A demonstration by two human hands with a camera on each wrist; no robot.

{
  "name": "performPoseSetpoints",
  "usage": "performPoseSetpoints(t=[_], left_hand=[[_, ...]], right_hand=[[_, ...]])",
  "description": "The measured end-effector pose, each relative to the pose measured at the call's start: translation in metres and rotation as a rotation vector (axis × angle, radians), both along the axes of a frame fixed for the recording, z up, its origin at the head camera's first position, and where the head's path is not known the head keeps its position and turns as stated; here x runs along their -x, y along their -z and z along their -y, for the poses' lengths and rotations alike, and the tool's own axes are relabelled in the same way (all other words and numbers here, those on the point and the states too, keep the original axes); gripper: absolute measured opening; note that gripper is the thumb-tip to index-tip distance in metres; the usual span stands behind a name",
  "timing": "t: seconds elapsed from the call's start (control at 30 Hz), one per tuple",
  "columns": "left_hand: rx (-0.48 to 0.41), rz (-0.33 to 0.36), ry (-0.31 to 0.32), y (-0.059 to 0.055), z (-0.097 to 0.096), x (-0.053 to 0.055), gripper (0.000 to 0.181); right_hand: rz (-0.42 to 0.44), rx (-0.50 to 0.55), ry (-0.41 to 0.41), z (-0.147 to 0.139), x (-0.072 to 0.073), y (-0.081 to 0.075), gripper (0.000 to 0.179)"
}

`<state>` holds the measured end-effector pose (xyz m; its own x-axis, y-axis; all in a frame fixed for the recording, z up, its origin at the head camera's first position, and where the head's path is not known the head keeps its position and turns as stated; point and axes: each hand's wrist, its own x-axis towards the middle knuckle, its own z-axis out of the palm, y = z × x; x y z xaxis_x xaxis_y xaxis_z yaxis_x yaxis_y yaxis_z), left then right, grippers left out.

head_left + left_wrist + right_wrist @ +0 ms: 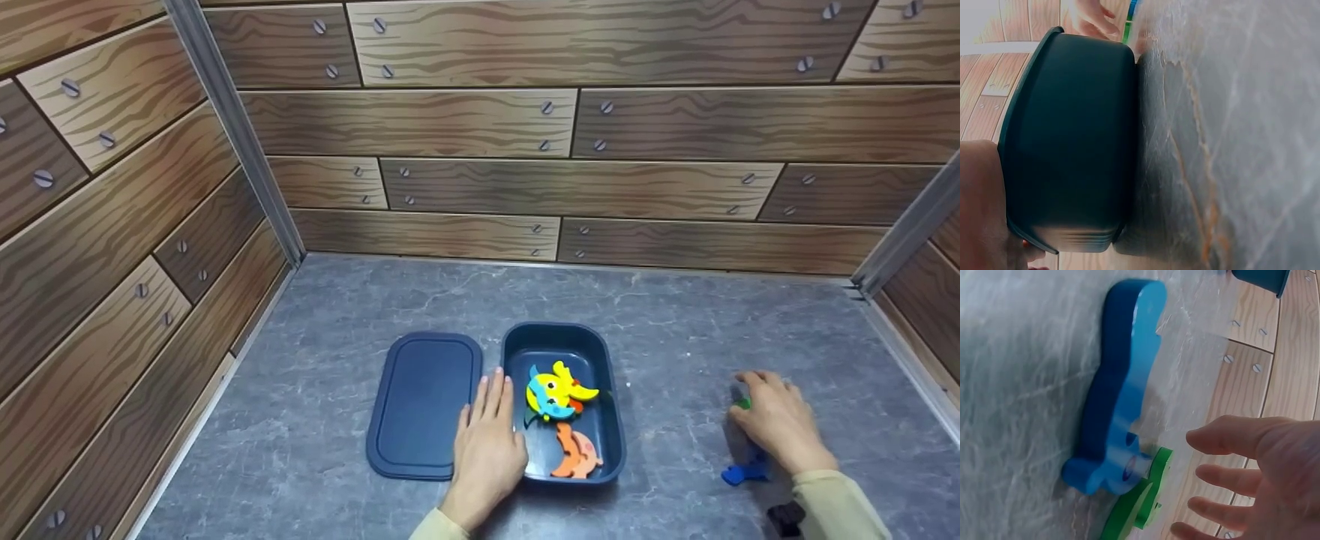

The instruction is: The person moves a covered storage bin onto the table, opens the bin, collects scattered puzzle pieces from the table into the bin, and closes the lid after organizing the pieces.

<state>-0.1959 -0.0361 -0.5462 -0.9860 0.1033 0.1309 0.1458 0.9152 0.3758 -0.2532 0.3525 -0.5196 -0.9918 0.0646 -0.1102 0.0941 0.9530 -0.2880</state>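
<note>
A dark blue rectangular box (559,327) holds a yellow and light-blue toy piece (551,394) with eyes, and orange pieces (568,451) at its near end. Along the box's left rim lies my left hand (489,454), its fingers straight and pointing away. The box's outer wall (1072,140) fills much of the left wrist view. Off to the right, my right hand (780,420) hovers over a green toy piece (1143,500), fingers spread and apart from it. Touching or overlapping that piece is a blue animal-shaped piece (1120,394). Part of the green piece is hidden in the head view.
Left of the box lies its flat dark blue lid (424,409). A dark piece (786,517) sits by the right sleeve (840,502). Wood-patterned walls (480,124) enclose the grey marbled tabletop (330,300) at the back and sides.
</note>
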Motion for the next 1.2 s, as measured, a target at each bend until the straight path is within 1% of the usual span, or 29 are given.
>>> performPoseSetpoints(t=[0.2,0.27,0.33,0.53,0.67,0.77,1.0,1.2], left_hand=[[0.006,0.011,0.003,-0.002,0.000,0.000,0.068],[0.007,0.007,0.005,-0.003,-0.001,0.001,0.068],[0.009,0.000,0.006,-0.003,-0.001,0.001,0.068],[0.014,0.000,0.006,-0.003,-0.001,0.001,0.068],[0.014,0.004,0.002,-0.002,0.000,0.001,0.067],[0.009,0.002,0.001,-0.002,0.000,0.001,0.066],[0.001,0.010,0.002,-0.002,0.000,0.001,0.066],[0.009,0.005,-0.005,-0.001,0.000,0.001,0.066]], right_hand=[[0.155,-0.039,0.028,-0.005,0.008,0.001,0.068],[0.179,-0.057,0.028,-0.006,0.009,0.003,0.069],[0.173,-0.063,0.026,-0.006,0.009,0.004,0.065],[0.049,-0.030,-0.004,-0.006,0.005,0.009,0.044],[0.009,-0.011,-0.047,-0.008,0.004,0.012,0.038],[0.005,-0.006,-0.070,-0.009,0.005,0.011,0.033],[0.047,-0.001,-0.049,-0.010,0.009,0.008,0.027],[0.050,-0.007,-0.054,-0.008,0.010,0.008,0.018]])
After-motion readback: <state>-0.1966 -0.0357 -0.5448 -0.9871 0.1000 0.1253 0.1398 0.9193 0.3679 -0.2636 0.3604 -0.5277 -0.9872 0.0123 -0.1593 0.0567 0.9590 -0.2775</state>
